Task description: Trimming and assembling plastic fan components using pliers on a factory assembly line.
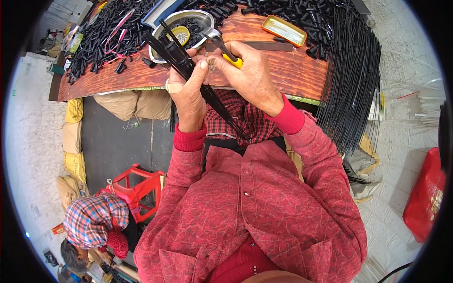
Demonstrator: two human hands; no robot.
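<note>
One red patterned jacket (pixel 240 198) is lying nearest the camera, its two sleeves (pixel 317 144) reaching toward one wooden table (pixel 302 78). Around the table's near edge, the left hand (pixel 188 96) is gripping one slanting bundle of black rods (pixel 221 109), thumb and fingers wrapping closely round it; the rods are overlapping too much for counting. Curling loosely, the right hand (pixel 250 75) is holding one yellow-handled tool (pixel 234 60), its thumb sitting close beside the left thumb; whether it is also pinching something small, I cannot tell. One oval basin (pixel 200 14), containing one yellow dish (pixel 181 35), and one yellow tin (pixel 284 30) are resting beyond. One person (pixel 96 219) is bending near one red stool (pixel 137 191).
</note>
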